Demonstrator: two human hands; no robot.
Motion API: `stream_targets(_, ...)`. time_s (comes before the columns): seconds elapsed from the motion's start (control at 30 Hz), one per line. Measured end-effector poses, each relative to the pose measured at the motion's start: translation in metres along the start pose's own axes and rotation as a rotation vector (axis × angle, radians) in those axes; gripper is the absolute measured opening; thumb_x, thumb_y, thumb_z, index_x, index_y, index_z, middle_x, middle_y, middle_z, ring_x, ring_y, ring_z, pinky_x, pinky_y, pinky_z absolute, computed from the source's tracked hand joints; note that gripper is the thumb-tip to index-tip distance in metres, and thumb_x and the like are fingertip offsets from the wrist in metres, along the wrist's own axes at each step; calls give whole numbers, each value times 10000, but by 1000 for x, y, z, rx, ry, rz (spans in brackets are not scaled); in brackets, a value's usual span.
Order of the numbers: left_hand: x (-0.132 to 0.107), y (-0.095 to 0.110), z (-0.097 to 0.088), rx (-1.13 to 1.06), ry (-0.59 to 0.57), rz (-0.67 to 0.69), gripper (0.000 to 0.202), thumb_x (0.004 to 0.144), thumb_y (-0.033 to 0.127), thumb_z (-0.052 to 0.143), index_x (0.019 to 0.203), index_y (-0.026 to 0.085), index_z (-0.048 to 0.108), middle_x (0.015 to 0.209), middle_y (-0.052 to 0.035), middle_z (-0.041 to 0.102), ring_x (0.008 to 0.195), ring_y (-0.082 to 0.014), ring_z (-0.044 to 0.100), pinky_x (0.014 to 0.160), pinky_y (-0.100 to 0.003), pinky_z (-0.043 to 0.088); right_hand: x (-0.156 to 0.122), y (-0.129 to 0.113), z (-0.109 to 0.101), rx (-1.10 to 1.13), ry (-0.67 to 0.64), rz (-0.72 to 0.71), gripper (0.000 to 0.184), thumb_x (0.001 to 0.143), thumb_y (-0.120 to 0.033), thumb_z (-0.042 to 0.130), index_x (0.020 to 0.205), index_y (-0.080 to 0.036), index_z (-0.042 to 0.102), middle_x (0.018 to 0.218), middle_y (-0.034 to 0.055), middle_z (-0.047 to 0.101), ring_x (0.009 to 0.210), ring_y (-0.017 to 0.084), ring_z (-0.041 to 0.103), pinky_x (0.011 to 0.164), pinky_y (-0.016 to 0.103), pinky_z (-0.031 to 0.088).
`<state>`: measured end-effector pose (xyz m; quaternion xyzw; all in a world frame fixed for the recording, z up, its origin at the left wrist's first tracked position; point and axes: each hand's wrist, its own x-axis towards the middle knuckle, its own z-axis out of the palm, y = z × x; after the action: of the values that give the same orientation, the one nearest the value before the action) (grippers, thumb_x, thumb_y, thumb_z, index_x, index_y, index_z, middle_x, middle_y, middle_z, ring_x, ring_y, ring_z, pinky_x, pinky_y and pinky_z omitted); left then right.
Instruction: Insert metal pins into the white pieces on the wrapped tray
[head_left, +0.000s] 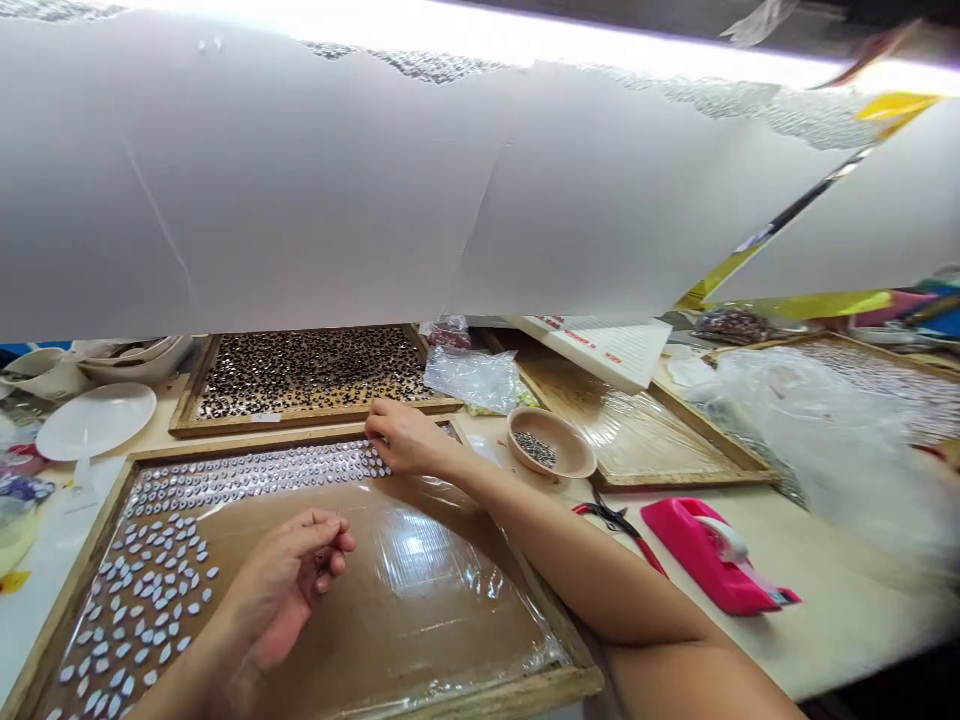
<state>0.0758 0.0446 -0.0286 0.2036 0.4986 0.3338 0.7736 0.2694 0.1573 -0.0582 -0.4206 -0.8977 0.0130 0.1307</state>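
Observation:
In front of me lies a wooden-framed tray (517, 688) covered with clear film. Small round whitish pieces with dark centres (259, 472) stand in neat rows along its far side. Loose leaf-shaped white pieces (142, 600) are scattered over its left part. My right hand (409, 440) is at the right end of the rows, thumb and fingers pinched close to the film; what they hold is hidden. Above the tray's bare middle, my left hand (289, 575) is closed in a pinch. Something thin may show at its fingertips, too small to name.
Behind is a framed tray of dark pieces (311, 365). To the right are a bowl of small pieces (551, 440), red-handled pliers (619, 520), a pink tape dispenser (709, 555), another framed tray (637, 440) and plastic bags (832, 430). A white plate (97, 420) is left. A white panel (315, 200) hangs low.

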Motion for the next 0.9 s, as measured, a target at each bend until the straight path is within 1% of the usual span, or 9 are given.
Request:
stream_targets(0.13,-1,1,2,0,2,-7,12,738,115,589,728,112,595,694,-26,583,516,-40,483,458,-132,341,-1,0,1,-21,1,9,165,824,-151,431,741,-139,574,835,61,505,720,142,435,629,254,323)
stream_targets(0.33,1,2,3,10,25,-10,41,755,108,567,725,114,594,697,-31,586,520,-50,488,455,-138,351,-2,-3,1,-33,-2,5,179,838,-159,421,762,-133,581,844,69,511,714,143,436,614,258,310)
stream_targets(0.5,1,2,2,9,1,-26,35,764,134,567,750,115,592,705,-34,583,516,-49,472,446,-137,339,-3,-2,2,-41,7,7,186,842,-168,413,770,-139,583,855,63,512,705,141,435,592,258,296)
stream_targets(0.73,-1,1,2,30,11,-28,42,771,118,552,759,109,591,711,-39,577,522,-52,466,443,-139,337,-2,-2,3,-50,21,1,188,841,-166,416,765,-136,585,854,66,514,724,145,441,601,254,301)
stream_targets(0.9,0,1,3,40,14,-34,56,782,118,545,749,105,589,707,-38,574,514,-48,457,443,-140,340,-3,-3,2,-56,31,1,186,845,-176,422,761,-138,583,852,63,513,709,141,435,576,254,282)
